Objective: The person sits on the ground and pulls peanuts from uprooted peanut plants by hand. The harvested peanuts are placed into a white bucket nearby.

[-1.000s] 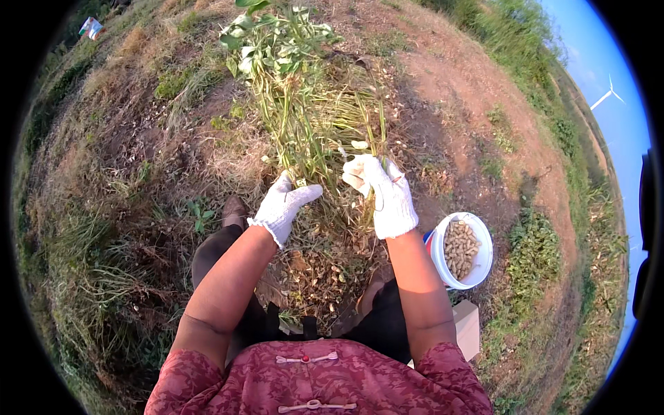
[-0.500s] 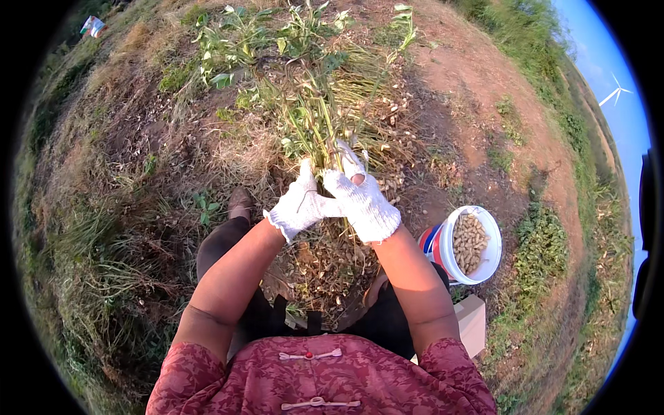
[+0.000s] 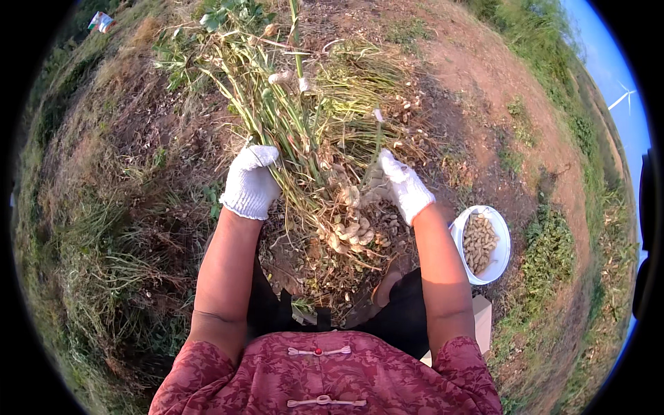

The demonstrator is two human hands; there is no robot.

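Observation:
My left hand, in a white knitted glove, is closed round the stems of a bunch of peanut plants. The leafy ends reach away to the far left. Its root end tilts toward me, with a cluster of pale peanut pods hanging over the ground between my legs. My right hand, gloved too, is at the right side of the roots. Its thumb stands apart from the shaded fingers, which stretch toward the pods. Whether those fingers touch the pods is hard to tell.
A white bucket partly filled with peanuts stands right of my right forearm, beside a pale box-like block. More pulled plants lie on the soil ahead. Dry grass covers the left side.
My hands have moved apart, left hand leftward and right hand rightward. The bunch has swung round: its roots and pods now show toward me, where upright stems and leaves were before.

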